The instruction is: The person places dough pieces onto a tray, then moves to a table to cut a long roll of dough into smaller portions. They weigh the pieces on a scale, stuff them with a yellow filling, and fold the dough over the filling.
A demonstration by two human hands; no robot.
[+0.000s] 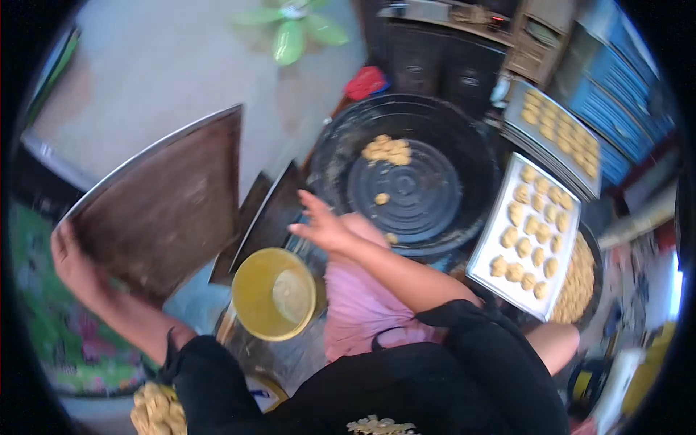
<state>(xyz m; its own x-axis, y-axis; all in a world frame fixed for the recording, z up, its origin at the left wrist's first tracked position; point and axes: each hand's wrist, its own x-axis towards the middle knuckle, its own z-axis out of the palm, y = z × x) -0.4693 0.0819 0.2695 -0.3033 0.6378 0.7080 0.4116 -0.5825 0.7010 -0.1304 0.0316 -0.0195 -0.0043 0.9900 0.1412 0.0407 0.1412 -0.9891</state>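
My left hand (72, 262) grips the lower left edge of a dark brown baking tray (163, 199), which is tilted up on the left side. My right hand (324, 226) hangs over my knee with its fingers apart, holding nothing. It is nearest to more dark trays (272, 210) leaning on edge and to a yellow bucket (241, 293) below it. Just beyond the right hand lies a wide black tub (406, 181) with a small heap of dough pieces (388, 150) and a few loose ones inside.
To the right, a pale tray (516, 246) carries rows of dough pieces, resting over a tub of small tan pieces (576, 286). Behind it stands a stack of trays (554, 163) topped with more dough. Blue drawers (612, 94) and a green fan (290, 40) are farther off.
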